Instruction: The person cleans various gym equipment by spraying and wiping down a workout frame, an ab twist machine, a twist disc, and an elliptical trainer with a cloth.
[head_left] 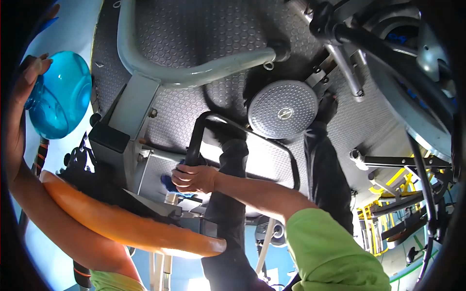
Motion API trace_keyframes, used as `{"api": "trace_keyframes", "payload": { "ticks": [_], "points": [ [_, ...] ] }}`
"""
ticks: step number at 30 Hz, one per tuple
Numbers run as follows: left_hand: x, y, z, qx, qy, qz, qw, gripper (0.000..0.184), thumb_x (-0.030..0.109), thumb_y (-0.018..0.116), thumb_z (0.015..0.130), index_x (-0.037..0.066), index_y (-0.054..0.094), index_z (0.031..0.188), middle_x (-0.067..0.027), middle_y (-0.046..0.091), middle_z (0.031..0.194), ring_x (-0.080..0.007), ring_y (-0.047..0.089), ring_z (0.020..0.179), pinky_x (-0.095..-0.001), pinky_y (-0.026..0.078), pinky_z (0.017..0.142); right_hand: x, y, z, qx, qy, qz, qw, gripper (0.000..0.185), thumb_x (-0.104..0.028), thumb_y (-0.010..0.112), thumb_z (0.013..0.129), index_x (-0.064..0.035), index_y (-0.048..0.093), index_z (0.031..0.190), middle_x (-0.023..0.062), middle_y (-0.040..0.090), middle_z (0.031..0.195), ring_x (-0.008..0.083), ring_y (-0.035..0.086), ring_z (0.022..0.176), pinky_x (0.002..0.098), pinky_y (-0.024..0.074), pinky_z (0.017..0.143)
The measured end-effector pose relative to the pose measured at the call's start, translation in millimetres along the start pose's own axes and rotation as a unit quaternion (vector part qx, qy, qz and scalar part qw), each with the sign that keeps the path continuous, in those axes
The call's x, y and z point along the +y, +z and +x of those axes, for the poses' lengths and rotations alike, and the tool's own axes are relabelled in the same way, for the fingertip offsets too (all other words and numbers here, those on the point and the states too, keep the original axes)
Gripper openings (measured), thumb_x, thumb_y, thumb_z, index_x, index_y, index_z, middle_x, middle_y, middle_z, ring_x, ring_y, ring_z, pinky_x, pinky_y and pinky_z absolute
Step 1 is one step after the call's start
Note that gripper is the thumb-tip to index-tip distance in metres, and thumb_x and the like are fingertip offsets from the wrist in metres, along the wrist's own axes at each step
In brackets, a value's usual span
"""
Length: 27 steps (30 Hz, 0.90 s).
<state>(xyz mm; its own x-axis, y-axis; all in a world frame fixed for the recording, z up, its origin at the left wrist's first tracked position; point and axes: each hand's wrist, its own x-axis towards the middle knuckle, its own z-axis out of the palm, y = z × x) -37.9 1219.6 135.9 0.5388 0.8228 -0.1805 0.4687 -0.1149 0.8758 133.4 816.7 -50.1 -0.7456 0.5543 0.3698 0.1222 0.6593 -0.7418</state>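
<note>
My left hand (34, 75), at the far left, is closed around a see-through turquoise spray bottle (65, 92). The frame's dark edge hides part of the hand and the bottle's top. Near the middle, my right hand (196, 179) presses a dark blue cloth (170, 184) against the lower end of a bent black bar (195, 140). Its fingers are curled, and most of the cloth is hidden beneath them. An orange curved pad (131, 218) lies between my two forearms.
A grey tubular frame (194, 75) rises over the textured floor (204, 29). A round studded disc (283, 109) sits ahead of my foot. Gym machine bars (388, 53) crowd the right side, with yellow frames (374, 228) behind. My legs (327, 179) stand among the equipment.
</note>
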Motion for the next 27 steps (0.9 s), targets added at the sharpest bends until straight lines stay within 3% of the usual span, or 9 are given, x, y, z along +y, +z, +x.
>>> {"api": "trace_keyframes", "payload": {
  "ticks": [5,8,10,11,14,15,20,24,27],
  "points": [
    [-0.7,2.4,5.0,-0.022,0.017,0.052,0.998,0.075,0.007,0.066,0.079,0.007,0.032,0.146,-0.0123,0.059,0.12,-0.0293,0.062,0.113,-0.0384,0.061,0.082,11.6,-36.4,4.4,0.058,0.141,0.117,0.981,0.029,-0.025,0.067,0.064,-0.0087,0.061,0.087,0.01,0.057,0.112,0.0306,0.051,0.119,0.0498,0.0362,0.11],
    [0.9,3.4,-1.5,-0.008,0.02,0.041,0.999,0.072,0.005,0.063,0.081,0.004,0.03,0.145,-0.0144,0.057,0.121,-0.0304,0.063,0.111,-0.0389,0.063,0.079,67.8,-55.2,-10.7,0.105,0.313,0.216,0.919,0.022,-0.015,0.067,0.066,-0.0067,0.064,0.086,0.0122,0.064,0.098,0.0338,0.058,0.096,0.0454,0.0446,0.087],
    [-4.7,-16.8,-14.9,-0.03,0.012,0.093,0.995,0.063,0.011,0.059,0.086,0.002,0.034,0.143,-0.0161,0.057,0.123,-0.0298,0.062,0.112,-0.0391,0.059,0.084,110.0,-59.7,-31.5,-0.089,0.471,0.027,0.877,0.024,-0.014,0.066,0.07,-0.0092,0.068,0.093,0.0091,0.066,0.098,0.0322,0.061,0.097,0.0431,0.047,0.087],
    [-14.0,-34.9,-25.9,-0.058,-0.004,0.148,0.987,0.057,0.017,0.055,0.09,0.0,0.037,0.142,-0.0174,0.057,0.125,-0.0293,0.061,0.114,-0.0397,0.054,0.09,121.5,-50.7,-44.9,-0.019,0.517,0.026,0.856,0.028,-0.016,0.067,0.071,-0.0091,0.068,0.097,0.0106,0.067,0.096,0.0336,0.061,0.097,0.0434,0.048,0.088],
    [-19.8,-48.6,-31.9,-0.111,-0.049,0.265,0.957,0.051,0.028,0.048,0.099,-0.004,0.043,0.139,-0.0199,0.059,0.128,-0.0283,0.059,0.117,-0.041,0.046,0.102,122.0,-72.5,-17.6,0.044,0.447,0.087,0.889,0.03,-0.015,0.068,0.072,-0.0077,0.068,0.101,0.0123,0.067,0.098,0.0346,0.061,0.097,0.0427,0.0486,0.088],
    [-17.4,-29.8,-9.0,-0.054,0.064,0.15,0.985,0.056,0.016,0.054,0.092,0.0,0.036,0.142,-0.0187,0.056,0.126,-0.0284,0.062,0.111,-0.0383,0.055,0.088,116.8,-74.0,-8.1,0.036,0.418,0.204,0.884,0.033,-0.012,0.069,0.071,-0.0061,0.067,0.104,0.0133,0.066,0.108,0.0352,0.06,0.1,0.0429,0.0488,0.089],
    [-4.2,-30.4,8.4,0.106,0.225,0.093,0.964,0.057,0.009,0.062,0.087,0.001,0.037,0.137,-0.0198,0.055,0.122,-0.0274,0.066,0.099,-0.0371,0.063,0.074,30.4,-103.6,31.0,0.197,0.466,0.506,0.699,0.053,0.002,0.061,0.076,-0.0055,0.056,0.128,0.0182,0.065,0.113,0.0349,0.062,0.105,0.0383,0.0481,0.093],
    [60.4,-0.1,-3.9,0.187,0.159,0.139,0.959,0.048,0.017,0.064,0.089,0.001,0.043,0.129,-0.018,0.057,0.122,-0.0278,0.064,0.103,-0.0434,0.058,0.086,8.8,-111.0,6.1,0.019,0.416,0.17,0.893,0.063,0.001,0.062,0.072,-0.0077,0.053,0.133,0.018,0.055,0.132,0.0366,0.052,0.122,0.0405,0.0451,0.1],
    [91.8,-5.4,-31.2,0.05,0.332,0.263,0.904,0.043,0.023,0.063,0.092,0.007,0.046,0.127,-0.0188,0.049,0.13,-0.0286,0.056,0.121,-0.0441,0.054,0.095,-2.7,-96.0,-12.0,-0.025,0.448,0.233,0.863,0.061,-0.001,0.063,0.07,-0.0093,0.057,0.13,0.0177,0.053,0.134,0.0376,0.048,0.126,0.0409,0.0439,0.101]
  ]
}}
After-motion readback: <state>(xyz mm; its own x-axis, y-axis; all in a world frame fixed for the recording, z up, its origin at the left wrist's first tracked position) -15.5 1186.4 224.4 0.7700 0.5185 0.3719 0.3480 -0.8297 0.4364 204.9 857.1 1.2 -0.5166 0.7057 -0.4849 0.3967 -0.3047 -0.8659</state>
